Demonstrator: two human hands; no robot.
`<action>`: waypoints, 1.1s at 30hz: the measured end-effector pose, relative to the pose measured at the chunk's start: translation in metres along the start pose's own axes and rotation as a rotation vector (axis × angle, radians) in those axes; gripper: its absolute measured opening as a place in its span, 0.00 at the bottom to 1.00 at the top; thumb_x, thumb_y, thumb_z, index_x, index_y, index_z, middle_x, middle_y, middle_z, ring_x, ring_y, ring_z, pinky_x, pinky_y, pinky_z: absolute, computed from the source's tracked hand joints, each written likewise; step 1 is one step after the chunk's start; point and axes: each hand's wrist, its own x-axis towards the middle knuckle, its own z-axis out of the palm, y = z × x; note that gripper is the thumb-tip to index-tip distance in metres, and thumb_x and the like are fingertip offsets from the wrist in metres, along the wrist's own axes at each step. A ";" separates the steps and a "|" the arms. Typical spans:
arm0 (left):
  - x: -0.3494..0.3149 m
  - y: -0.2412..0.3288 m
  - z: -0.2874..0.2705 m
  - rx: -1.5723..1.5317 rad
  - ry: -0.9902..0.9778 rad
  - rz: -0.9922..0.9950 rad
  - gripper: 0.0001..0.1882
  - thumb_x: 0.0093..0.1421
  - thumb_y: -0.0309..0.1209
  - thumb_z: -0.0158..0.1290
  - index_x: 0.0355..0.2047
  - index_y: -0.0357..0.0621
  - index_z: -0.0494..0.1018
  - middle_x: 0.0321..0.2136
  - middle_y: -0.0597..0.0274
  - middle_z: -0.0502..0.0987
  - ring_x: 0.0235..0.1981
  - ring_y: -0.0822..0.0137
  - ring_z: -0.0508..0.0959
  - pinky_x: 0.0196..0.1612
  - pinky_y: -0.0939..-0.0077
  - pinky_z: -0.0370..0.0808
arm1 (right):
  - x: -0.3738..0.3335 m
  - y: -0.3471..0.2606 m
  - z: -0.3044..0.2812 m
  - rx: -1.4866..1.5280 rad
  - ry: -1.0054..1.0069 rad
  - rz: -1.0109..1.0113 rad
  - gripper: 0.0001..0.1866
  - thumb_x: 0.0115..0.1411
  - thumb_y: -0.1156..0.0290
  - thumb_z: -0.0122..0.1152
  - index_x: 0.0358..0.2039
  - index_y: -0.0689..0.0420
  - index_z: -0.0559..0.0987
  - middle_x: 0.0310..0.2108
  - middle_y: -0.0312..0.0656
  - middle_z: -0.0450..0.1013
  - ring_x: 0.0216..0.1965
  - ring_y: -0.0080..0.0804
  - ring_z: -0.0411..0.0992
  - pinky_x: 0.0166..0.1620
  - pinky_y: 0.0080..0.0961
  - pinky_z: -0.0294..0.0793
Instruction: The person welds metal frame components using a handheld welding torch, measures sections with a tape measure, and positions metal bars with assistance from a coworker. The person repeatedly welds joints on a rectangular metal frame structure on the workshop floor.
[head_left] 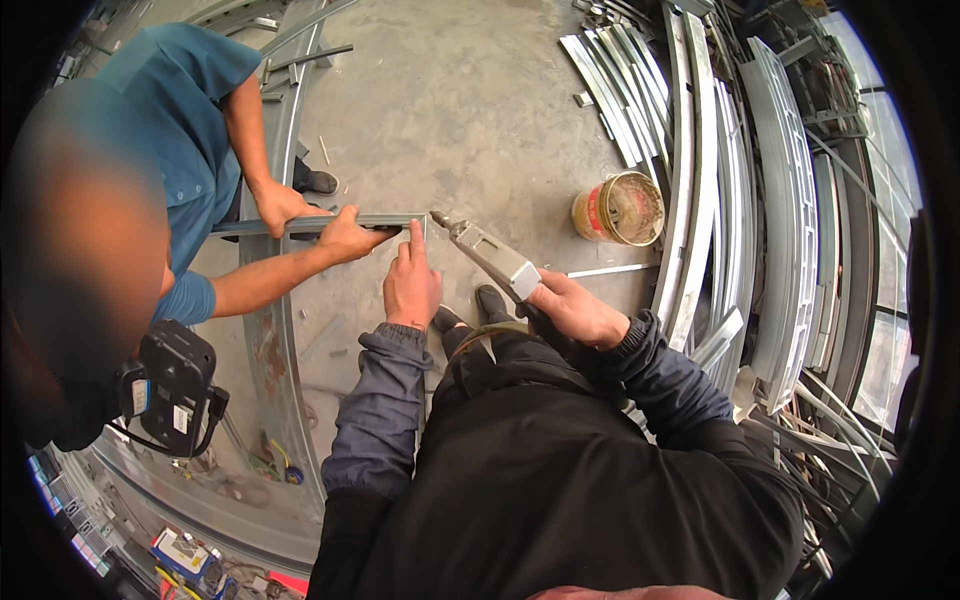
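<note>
- Right of the wearer's two hands, a yellowish bucket (590,213) with red markings stands on the concrete floor (450,110); past it lie silver metal strips (622,95) and long metal channels (785,220).
- On the left, a co-worker in a blue shirt (190,80) leans in, both hands around a slim grey metal profile (378,220), close in front of the wearer.
- This profile is straight and ridged, held roughly level above the floor, its end at the wearer's left hand (412,285).
- That hand's index finger is extended against the profile's end, the other fingers partly bent; whether its grip has anything in the palm, I cannot tell.
- The right hand (578,308) has a closed grip on the rear of a boxy silver power drill (492,256), its bit angled toward the profile's end; contact is unclear.
- The drill's handle is mostly hidden, the co-worker's head blurred, and the outer edges cut off by black.
</note>
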 end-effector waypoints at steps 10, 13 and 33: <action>0.002 0.001 -0.003 -0.051 -0.018 -0.010 0.49 0.56 0.24 0.56 0.77 0.41 0.49 0.49 0.42 0.75 0.44 0.43 0.82 0.45 0.54 0.81 | 0.000 -0.004 0.004 0.059 -0.021 0.060 0.28 0.78 0.57 0.48 0.71 0.60 0.67 0.42 0.35 0.73 0.37 0.21 0.72 0.41 0.23 0.77; 0.003 0.001 -0.003 -0.057 -0.029 -0.017 0.49 0.56 0.24 0.56 0.77 0.40 0.49 0.49 0.42 0.75 0.44 0.43 0.82 0.45 0.54 0.81 | 0.000 -0.005 0.003 0.047 -0.037 0.028 0.28 0.78 0.57 0.49 0.71 0.61 0.67 0.42 0.36 0.74 0.36 0.21 0.72 0.40 0.23 0.77; 0.004 0.001 -0.008 -0.140 -0.018 -0.049 0.46 0.55 0.22 0.53 0.76 0.43 0.53 0.46 0.41 0.77 0.40 0.39 0.82 0.43 0.50 0.81 | -0.003 -0.001 0.003 0.083 -0.004 0.049 0.28 0.78 0.57 0.50 0.71 0.60 0.67 0.42 0.35 0.74 0.35 0.21 0.72 0.40 0.23 0.77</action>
